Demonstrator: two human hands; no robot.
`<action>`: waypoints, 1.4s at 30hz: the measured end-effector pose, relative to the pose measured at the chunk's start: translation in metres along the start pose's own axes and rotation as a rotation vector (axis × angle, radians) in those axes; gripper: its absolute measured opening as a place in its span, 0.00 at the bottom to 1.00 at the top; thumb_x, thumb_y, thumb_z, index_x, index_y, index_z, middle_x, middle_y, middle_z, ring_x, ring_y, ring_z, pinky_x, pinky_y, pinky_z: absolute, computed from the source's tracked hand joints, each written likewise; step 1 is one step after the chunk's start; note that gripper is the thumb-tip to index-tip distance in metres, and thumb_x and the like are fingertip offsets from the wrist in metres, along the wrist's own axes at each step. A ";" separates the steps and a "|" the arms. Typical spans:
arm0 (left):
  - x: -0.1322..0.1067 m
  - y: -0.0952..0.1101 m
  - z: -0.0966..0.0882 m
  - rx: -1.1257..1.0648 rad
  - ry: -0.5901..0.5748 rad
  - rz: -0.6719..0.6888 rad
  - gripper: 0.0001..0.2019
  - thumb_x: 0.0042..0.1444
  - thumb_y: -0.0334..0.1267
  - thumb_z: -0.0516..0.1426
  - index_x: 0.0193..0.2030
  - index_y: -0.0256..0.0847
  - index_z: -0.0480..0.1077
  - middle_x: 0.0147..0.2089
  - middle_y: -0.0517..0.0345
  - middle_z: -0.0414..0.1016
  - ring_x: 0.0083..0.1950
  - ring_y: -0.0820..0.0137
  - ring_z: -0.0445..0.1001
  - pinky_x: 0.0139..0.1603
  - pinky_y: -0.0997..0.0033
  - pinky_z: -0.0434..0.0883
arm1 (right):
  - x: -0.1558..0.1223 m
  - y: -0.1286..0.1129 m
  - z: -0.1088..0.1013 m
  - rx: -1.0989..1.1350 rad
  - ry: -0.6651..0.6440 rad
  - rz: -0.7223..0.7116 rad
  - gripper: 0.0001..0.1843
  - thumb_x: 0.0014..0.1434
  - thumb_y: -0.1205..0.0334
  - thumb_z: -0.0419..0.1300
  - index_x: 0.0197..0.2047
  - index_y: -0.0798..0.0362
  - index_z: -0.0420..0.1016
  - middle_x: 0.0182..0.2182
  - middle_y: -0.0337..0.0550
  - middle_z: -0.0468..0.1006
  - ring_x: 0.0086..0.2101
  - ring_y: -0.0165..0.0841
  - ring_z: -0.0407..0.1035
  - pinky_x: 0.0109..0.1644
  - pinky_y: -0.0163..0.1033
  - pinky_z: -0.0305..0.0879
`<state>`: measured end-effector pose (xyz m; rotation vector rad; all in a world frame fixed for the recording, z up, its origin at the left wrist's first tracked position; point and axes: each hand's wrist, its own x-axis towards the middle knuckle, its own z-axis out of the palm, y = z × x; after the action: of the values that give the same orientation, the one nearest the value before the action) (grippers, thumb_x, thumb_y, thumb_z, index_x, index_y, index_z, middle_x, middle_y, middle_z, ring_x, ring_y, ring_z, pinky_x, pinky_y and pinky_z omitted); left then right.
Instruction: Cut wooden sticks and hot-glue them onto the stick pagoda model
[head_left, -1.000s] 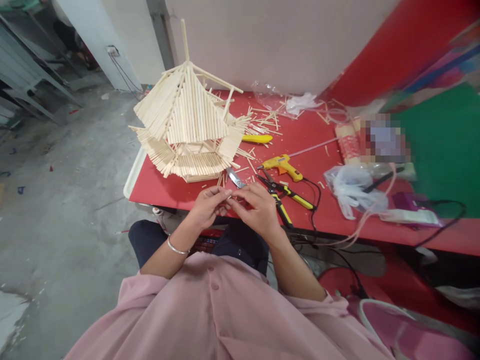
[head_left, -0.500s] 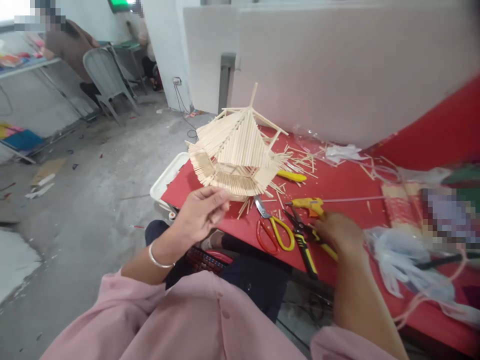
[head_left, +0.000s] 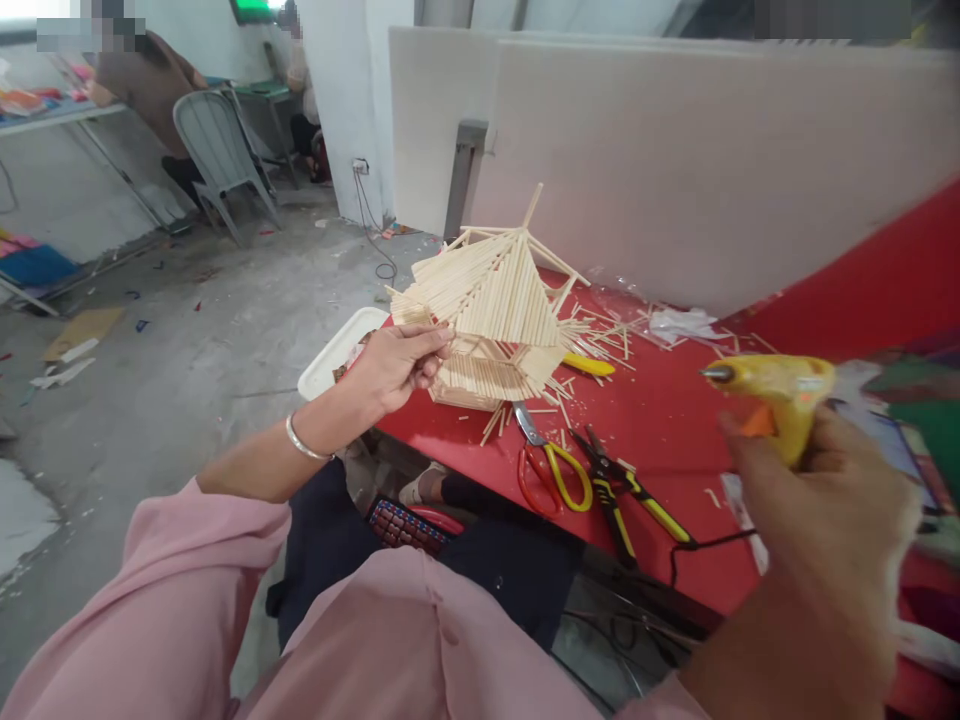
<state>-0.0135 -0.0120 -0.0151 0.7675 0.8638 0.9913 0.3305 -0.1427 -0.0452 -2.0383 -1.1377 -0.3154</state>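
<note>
A model house of thin wooden sticks [head_left: 502, 300] with a tiered, pointed roof stands at the left end of the red table. My left hand [head_left: 412, 365] is in front of it, thumb and fingers pinched at the lower corner of the upper roof. What the fingertips hold, if anything, is too small to make out. In my right hand [head_left: 832, 490] is a yellow glue gun [head_left: 780, 390], raised above the table with its nozzle pointing left toward the model. The hand is wrapped round its handle, slightly blurred.
On the red table [head_left: 480, 435] lie scissors [head_left: 551, 465] with red and yellow handles, black-and-yellow snips [head_left: 619, 495], yellow-handled pliers [head_left: 589, 364] and loose sticks. A white tray [head_left: 311, 378] is at the left. A person sits beyond a grey chair [head_left: 217, 140].
My right hand has taken up the glue gun from the table and lifted it to the right. My left hand has moved up from the lower roof edge to the upper roof's corner.
</note>
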 end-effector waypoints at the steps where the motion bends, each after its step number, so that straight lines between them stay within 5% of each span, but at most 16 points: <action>1: 0.002 0.001 0.000 0.011 0.001 -0.008 0.09 0.52 0.29 0.66 0.24 0.32 0.72 0.21 0.58 0.71 0.16 0.84 0.60 0.14 0.82 0.50 | -0.003 -0.021 -0.010 0.034 -0.026 0.029 0.25 0.48 0.34 0.60 0.26 0.49 0.71 0.16 0.41 0.62 0.19 0.24 0.53 0.26 0.43 0.50; 6: 0.005 0.005 0.000 0.054 -0.036 -0.049 0.08 0.56 0.28 0.64 0.26 0.32 0.73 0.22 0.59 0.73 0.16 0.85 0.61 0.15 0.83 0.53 | -0.016 -0.097 -0.026 0.136 -0.123 -0.218 0.25 0.48 0.39 0.61 0.41 0.49 0.72 0.28 0.41 0.69 0.27 0.31 0.62 0.33 0.43 0.60; 11: 0.006 0.007 -0.001 0.076 -0.078 -0.064 0.10 0.59 0.26 0.61 0.26 0.32 0.72 0.22 0.60 0.72 0.16 0.86 0.61 0.16 0.84 0.54 | -0.015 -0.136 0.003 -0.117 0.081 -0.504 0.39 0.51 0.34 0.58 0.54 0.58 0.71 0.39 0.54 0.77 0.38 0.45 0.71 0.33 0.42 0.59; 15: 0.005 0.009 -0.001 0.093 -0.075 -0.073 0.10 0.59 0.25 0.60 0.26 0.32 0.72 0.21 0.61 0.71 0.16 0.85 0.62 0.16 0.83 0.56 | -0.011 -0.159 0.026 -0.242 0.122 -0.555 0.34 0.59 0.39 0.56 0.60 0.56 0.68 0.41 0.55 0.76 0.39 0.44 0.70 0.34 0.41 0.56; 21: 0.005 0.008 -0.004 0.107 -0.069 -0.075 0.09 0.58 0.27 0.62 0.27 0.33 0.72 0.21 0.62 0.72 0.17 0.85 0.62 0.17 0.82 0.55 | -0.003 -0.172 0.035 -0.277 0.092 -0.671 0.28 0.61 0.49 0.55 0.60 0.56 0.67 0.43 0.55 0.72 0.38 0.41 0.67 0.36 0.41 0.56; 32: 0.003 0.010 -0.003 0.171 -0.041 -0.088 0.12 0.59 0.27 0.61 0.24 0.35 0.70 0.18 0.63 0.69 0.15 0.84 0.60 0.16 0.80 0.54 | 0.005 -0.191 0.020 -0.403 0.095 -0.842 0.26 0.63 0.53 0.54 0.62 0.51 0.68 0.40 0.51 0.72 0.37 0.38 0.64 0.36 0.41 0.50; 38: 0.007 0.006 -0.008 0.162 -0.058 -0.090 0.10 0.59 0.30 0.63 0.26 0.34 0.72 0.19 0.63 0.69 0.16 0.85 0.60 0.17 0.80 0.54 | 0.014 -0.201 0.015 -0.448 0.253 -1.016 0.23 0.64 0.53 0.54 0.60 0.50 0.71 0.36 0.47 0.74 0.34 0.36 0.64 0.34 0.40 0.44; 42: 0.010 0.003 -0.010 0.128 -0.102 -0.085 0.08 0.59 0.29 0.62 0.28 0.34 0.73 0.20 0.63 0.70 0.16 0.85 0.61 0.17 0.80 0.53 | 0.017 -0.206 0.012 -0.488 0.247 -1.064 0.23 0.65 0.53 0.54 0.60 0.50 0.72 0.36 0.48 0.75 0.33 0.35 0.63 0.34 0.40 0.41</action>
<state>-0.0209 -0.0006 -0.0196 0.8754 0.8699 0.8210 0.1719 -0.0593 0.0596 -1.4906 -2.0311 -1.4278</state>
